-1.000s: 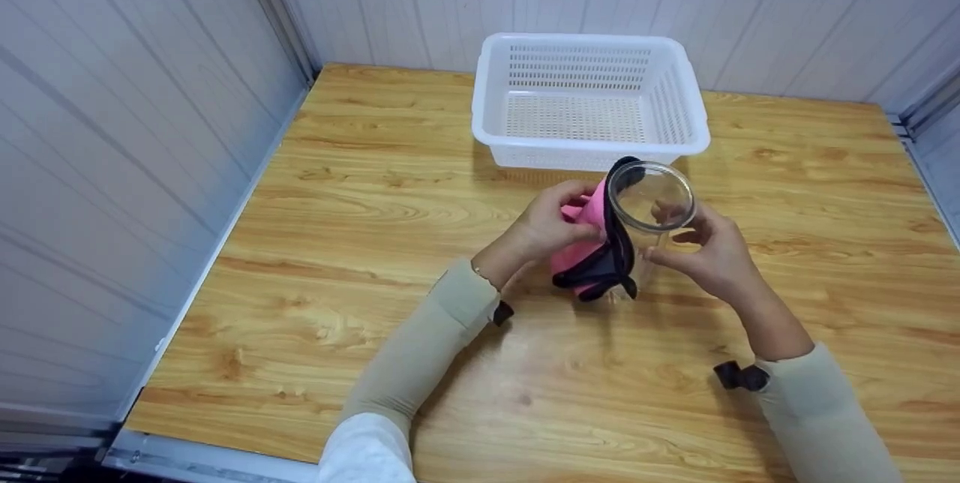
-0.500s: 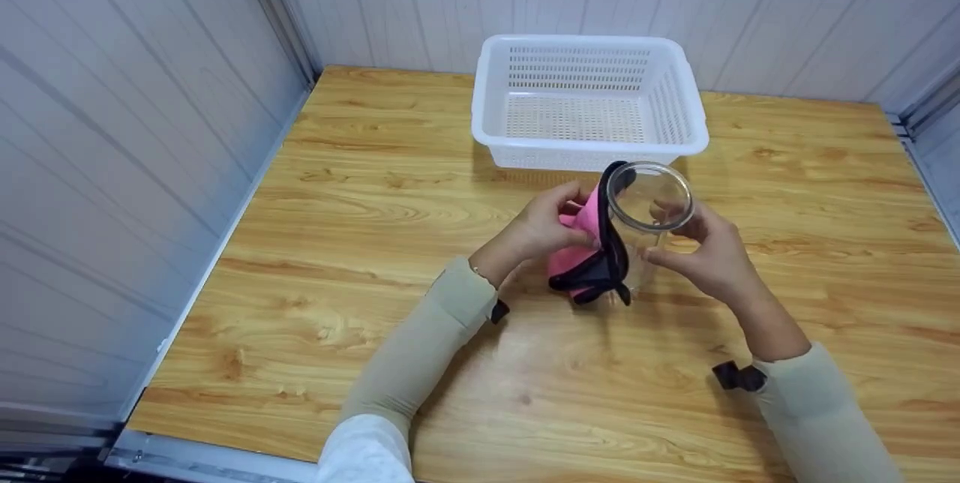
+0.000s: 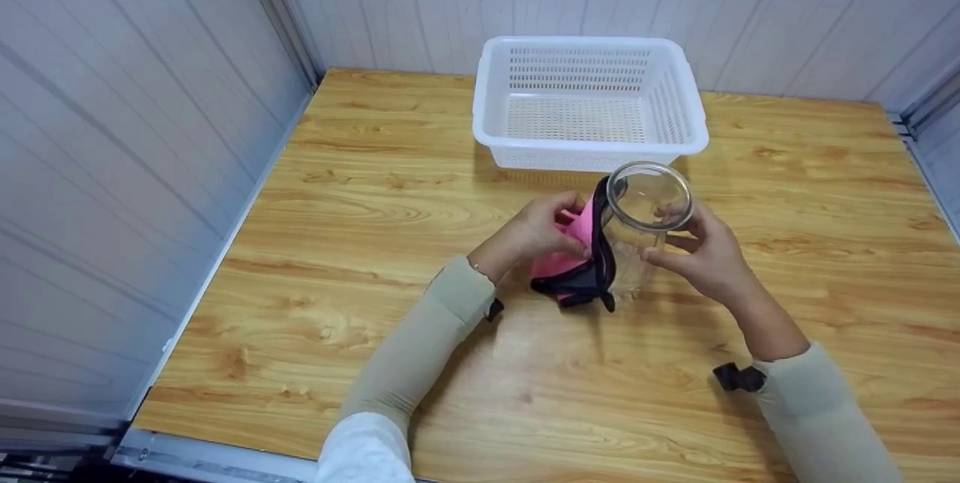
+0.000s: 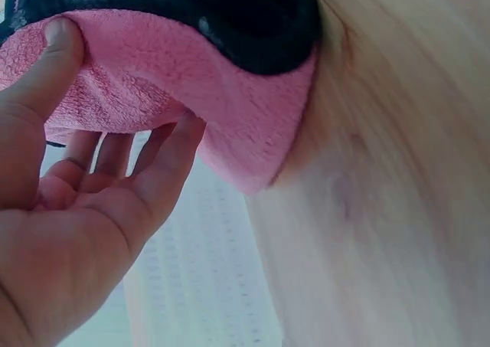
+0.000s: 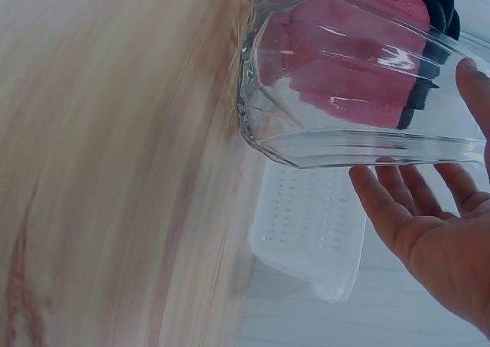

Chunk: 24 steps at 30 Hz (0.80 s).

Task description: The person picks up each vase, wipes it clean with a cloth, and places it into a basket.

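My left hand point(image 3: 534, 232) pinches a fluffy pink cloth with black edging point(image 3: 559, 264), thumb on one face and fingers on the other. In the left wrist view the cloth point(image 4: 253, 117) bends over the fingertips, its dark side showing at the top. A clear glass jar without a lid point(image 3: 630, 262) stands to the cloth's right, its round mouth upward. My right hand point(image 3: 712, 254) holds the jar from the right, thumb in front and fingers behind. The right wrist view shows the jar's faceted base point(image 5: 264, 136) at the tabletop, with pink cloth visible through the glass.
A white perforated plastic basket point(image 3: 592, 149) with nothing in it stands behind the jar, near the back wall. The wood-grain table point(image 3: 360, 198) is bounded by pale panel walls point(image 3: 135, 130) at the left and back.
My left hand has drawn the cloth left and slightly toward the near edge, so its black edging overlaps less of the jar. The jar and right hand stay almost still.
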Each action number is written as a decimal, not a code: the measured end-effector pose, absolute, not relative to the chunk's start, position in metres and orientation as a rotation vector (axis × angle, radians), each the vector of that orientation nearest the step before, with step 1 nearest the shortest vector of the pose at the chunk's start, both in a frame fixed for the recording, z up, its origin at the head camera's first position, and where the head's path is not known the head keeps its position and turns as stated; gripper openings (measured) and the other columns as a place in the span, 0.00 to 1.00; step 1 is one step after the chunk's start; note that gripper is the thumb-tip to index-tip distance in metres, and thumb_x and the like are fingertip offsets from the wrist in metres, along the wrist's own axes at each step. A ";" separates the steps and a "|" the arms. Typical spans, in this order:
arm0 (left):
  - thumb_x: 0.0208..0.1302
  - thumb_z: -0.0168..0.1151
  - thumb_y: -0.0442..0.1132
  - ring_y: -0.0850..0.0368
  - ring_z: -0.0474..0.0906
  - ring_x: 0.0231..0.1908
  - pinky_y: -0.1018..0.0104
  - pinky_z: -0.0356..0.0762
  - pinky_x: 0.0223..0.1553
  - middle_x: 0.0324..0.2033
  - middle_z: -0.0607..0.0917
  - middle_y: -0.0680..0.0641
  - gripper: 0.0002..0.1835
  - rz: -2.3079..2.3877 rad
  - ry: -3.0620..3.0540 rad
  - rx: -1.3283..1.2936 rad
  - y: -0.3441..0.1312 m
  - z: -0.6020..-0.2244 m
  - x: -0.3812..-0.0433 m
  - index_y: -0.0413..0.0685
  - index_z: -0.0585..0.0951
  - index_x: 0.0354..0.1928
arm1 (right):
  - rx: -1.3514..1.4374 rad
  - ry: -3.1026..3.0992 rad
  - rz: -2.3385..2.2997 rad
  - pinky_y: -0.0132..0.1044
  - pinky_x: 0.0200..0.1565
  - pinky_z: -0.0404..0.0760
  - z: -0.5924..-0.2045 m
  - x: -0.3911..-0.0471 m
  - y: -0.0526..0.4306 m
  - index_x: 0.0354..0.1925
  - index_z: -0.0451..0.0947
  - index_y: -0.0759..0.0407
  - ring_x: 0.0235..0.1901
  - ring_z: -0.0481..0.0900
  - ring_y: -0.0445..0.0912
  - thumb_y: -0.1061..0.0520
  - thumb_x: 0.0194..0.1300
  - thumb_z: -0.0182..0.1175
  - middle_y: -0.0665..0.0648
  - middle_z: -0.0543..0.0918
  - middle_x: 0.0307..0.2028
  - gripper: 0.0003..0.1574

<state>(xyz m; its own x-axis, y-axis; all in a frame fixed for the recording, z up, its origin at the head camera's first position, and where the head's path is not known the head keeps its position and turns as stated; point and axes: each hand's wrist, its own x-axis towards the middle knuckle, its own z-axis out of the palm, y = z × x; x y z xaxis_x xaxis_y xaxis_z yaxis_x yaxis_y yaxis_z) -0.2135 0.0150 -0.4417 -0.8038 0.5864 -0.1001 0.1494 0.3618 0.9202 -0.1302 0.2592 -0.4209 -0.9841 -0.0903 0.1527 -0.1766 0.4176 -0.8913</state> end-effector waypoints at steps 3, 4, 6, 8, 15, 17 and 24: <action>0.44 0.77 0.32 0.56 0.78 0.54 0.69 0.77 0.52 0.50 0.83 0.53 0.26 1.454 2.215 0.644 0.014 -0.444 -0.213 0.52 0.80 0.49 | 0.268 -2.592 1.605 0.24 0.49 0.78 -0.420 -0.130 0.261 0.52 0.69 0.68 0.47 0.77 0.35 0.64 0.48 0.74 0.50 0.76 0.46 0.34; 0.46 0.76 0.33 0.57 0.78 0.54 0.69 0.76 0.52 0.50 0.83 0.54 0.26 1.466 2.210 0.644 0.014 -0.445 -0.213 0.54 0.81 0.50 | 0.275 -2.597 1.588 0.24 0.49 0.78 -0.419 -0.130 0.261 0.51 0.70 0.67 0.46 0.77 0.35 0.64 0.48 0.74 0.51 0.77 0.46 0.33; 0.48 0.75 0.34 0.57 0.77 0.55 0.69 0.76 0.53 0.51 0.83 0.54 0.27 1.504 2.194 0.643 0.014 -0.445 -0.213 0.55 0.81 0.53 | 0.292 -2.610 1.546 0.24 0.48 0.78 -0.418 -0.131 0.262 0.49 0.72 0.67 0.45 0.78 0.34 0.63 0.48 0.74 0.51 0.79 0.45 0.31; 0.50 0.74 0.34 0.57 0.77 0.55 0.68 0.76 0.54 0.52 0.83 0.54 0.27 1.555 2.168 0.636 0.014 -0.445 -0.212 0.55 0.80 0.55 | 0.301 -2.618 1.520 0.24 0.47 0.79 -0.418 -0.131 0.263 0.49 0.73 0.66 0.44 0.78 0.33 0.63 0.48 0.74 0.49 0.80 0.44 0.30; 0.52 0.71 0.32 0.56 0.77 0.54 0.67 0.79 0.50 0.55 0.81 0.49 0.30 1.683 2.131 0.661 0.019 -0.435 -0.210 0.48 0.77 0.60 | 0.306 -2.650 1.451 0.24 0.43 0.79 -0.407 -0.129 0.258 0.53 0.74 0.69 0.44 0.76 0.25 0.68 0.51 0.70 0.37 0.79 0.43 0.30; 0.52 0.70 0.30 0.55 0.77 0.55 0.68 0.79 0.50 0.56 0.81 0.46 0.30 1.703 2.127 0.687 0.021 -0.431 -0.210 0.46 0.76 0.61 | 0.314 -2.661 1.419 0.23 0.43 0.79 -0.401 -0.126 0.255 0.54 0.73 0.70 0.44 0.74 0.23 0.69 0.52 0.69 0.44 0.81 0.46 0.29; 0.54 0.65 0.26 0.54 0.77 0.55 0.67 0.77 0.53 0.54 0.81 0.42 0.28 1.729 2.115 0.770 0.024 -0.424 -0.213 0.41 0.76 0.60 | 0.345 -2.698 1.353 0.23 0.42 0.79 -0.412 -0.132 0.263 0.56 0.74 0.66 0.45 0.72 0.21 0.67 0.54 0.69 0.67 0.80 0.52 0.30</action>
